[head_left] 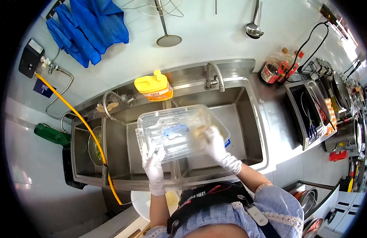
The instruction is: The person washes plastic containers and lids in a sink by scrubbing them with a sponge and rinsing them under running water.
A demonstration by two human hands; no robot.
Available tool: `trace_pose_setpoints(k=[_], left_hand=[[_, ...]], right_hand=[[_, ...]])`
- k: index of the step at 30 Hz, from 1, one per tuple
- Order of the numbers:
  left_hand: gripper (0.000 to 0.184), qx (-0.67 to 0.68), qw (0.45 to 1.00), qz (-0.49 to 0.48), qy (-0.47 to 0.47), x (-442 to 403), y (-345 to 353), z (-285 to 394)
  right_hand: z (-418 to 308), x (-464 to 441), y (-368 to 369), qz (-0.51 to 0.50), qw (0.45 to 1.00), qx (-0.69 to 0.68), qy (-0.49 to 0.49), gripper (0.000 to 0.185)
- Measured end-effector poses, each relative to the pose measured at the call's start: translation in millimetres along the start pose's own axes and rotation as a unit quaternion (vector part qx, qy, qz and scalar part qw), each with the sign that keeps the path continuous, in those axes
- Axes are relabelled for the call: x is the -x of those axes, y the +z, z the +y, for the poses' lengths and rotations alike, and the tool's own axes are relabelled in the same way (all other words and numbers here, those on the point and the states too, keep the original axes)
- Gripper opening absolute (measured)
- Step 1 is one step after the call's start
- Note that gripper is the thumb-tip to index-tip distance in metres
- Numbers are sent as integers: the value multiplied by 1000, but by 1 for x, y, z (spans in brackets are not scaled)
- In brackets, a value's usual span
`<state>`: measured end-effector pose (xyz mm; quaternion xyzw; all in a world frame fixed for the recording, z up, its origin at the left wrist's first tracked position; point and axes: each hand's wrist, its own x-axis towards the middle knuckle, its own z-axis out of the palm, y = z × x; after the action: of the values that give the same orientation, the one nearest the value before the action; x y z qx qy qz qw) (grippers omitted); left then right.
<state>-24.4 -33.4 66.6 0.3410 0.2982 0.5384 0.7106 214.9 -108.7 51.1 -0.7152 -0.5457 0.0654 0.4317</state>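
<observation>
"Where is the box [171,133]?"

"The clear box spans the divider [175,170] of the steel sink [237,123], partly over the basin on each side. Another clear container [220,125] shows past its right end, with a blue clip [228,142] on the edge."

"What is the left hand [153,166] doing?"

"It is in a white glove, fingers spread, touching the box at its near left corner. I can't tell how firmly it grips."

"And the right hand [216,147]?"

"Also gloved, reaching over the box's right part. It is blurred, with something tan [200,131] at the fingertips. I can't tell whether the fingers pinch that or press it flat."

"What stands behind the box?"

"A yellow jug [154,89] on the sink's back ledge, between two taps. The right tap [216,75] arches over the right basin; the left tap [108,105] curves over the left side."

"Anything further left?"

"A yellow hose [88,127] crosses the sink, and a strainer [95,146] with green bits sits in the small basin. Blue cloths [97,27] hang on the wall above."

"And on the right?"

"Dark sauce bottles [270,71] stand on the counter, just beside the sink. Below the sink's near edge, a white bucket [139,204] shows beside the left forearm."
</observation>
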Motion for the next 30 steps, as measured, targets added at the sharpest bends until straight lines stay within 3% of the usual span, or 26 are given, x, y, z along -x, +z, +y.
trace_pose_setpoints(k=[1, 2, 3, 4, 5, 9, 10, 11, 13, 14, 15, 17, 19, 21, 22, 23, 24, 25, 26, 28, 29, 30], left_hand=[[66, -19, 1000, 12, -5, 1, -2, 6], [65, -11, 1000, 22, -7, 4, -2, 10], [65, -2, 1000, 31, -7, 5, -2, 13], [65, 22, 999, 35, -17, 5, -4, 11], [65, 47, 998, 39, -28, 5, -5, 7], [61, 16, 995, -26, -94, 12, -12, 4], [56, -13, 990, -84, -113, 8, -22, 6], [56, -13, 990, -80, -112, 4, -29, 8], [53, 202, 953, -113, -195, -8, -34, 18], [53, 215, 934, -141, -247, -20, -54, 16], [53, 214, 936, -138, -245, -23, -55, 12], [51, 78, 948, -136, -276, -21, -44, -5], [49, 79, 952, -132, -264, -17, -31, -12], [48, 99, 975, -74, -187, -14, -17, -18], [49, 122, 973, -61, -184, -13, -12, -22], [49, 123, 973, -64, -184, -12, -8, -28], [50, 145, 973, -49, -174, -11, -4, -34], [50, 166, 972, -32, -164, -10, -1, -41], [51, 168, 973, -43, -149, -11, -1, -48], [52, 147, 979, -32, -139, -16, -1, -53], [52, 126, 983, -20, -129, -18, -2, -54], [53, 147, 978, -25, -147, -16, -3, -51]], right_hand=[[27, -7, 2, 53, 998, 31, 10, 27], [35, -21, -9, 106, 994, -7, 17, 24], [43, -28, -7, 136, 981, -105, 87, 21], [50, -31, -6, 56, 951, -237, 190, 21], [54, -31, -3, -26, 887, -360, 288, 20], [41, -32, 1, -32, 887, -329, 322, 27], [44, -34, -1, -10, 923, -289, 254, 28], [48, -37, -4, 13, 952, -246, 184, 29], [50, -44, -16, -28, 961, -231, 152, 29], [53, -47, -17, -38, 966, -217, 133, 29], [55, -52, -16, -48, 971, -203, 113, 29], [52, -62, -21, -27, 985, -155, 68, 30], [54, -62, -22, 4, 994, -102, 29, 30], [64, -57, -13, 95, 976, 137, -138, 32], [64, -46, -2, 66, 992, -93, -46, 34], [72, -32, 17, 94, 991, -75, -51, 33], [60, -24, 13, 77, 988, 28, -130, 31], [36, -10, 18, 20, 986, -140, 83, 32], [30, 6, 28, 28, 998, 39, -47, 29], [-16, 39, 38, -129, 966, 202, -99, 17], [-22, 54, 38, -131, 971, -16, -201, 15], [-22, 54, 34, -104, 972, -7, -209, 16]])
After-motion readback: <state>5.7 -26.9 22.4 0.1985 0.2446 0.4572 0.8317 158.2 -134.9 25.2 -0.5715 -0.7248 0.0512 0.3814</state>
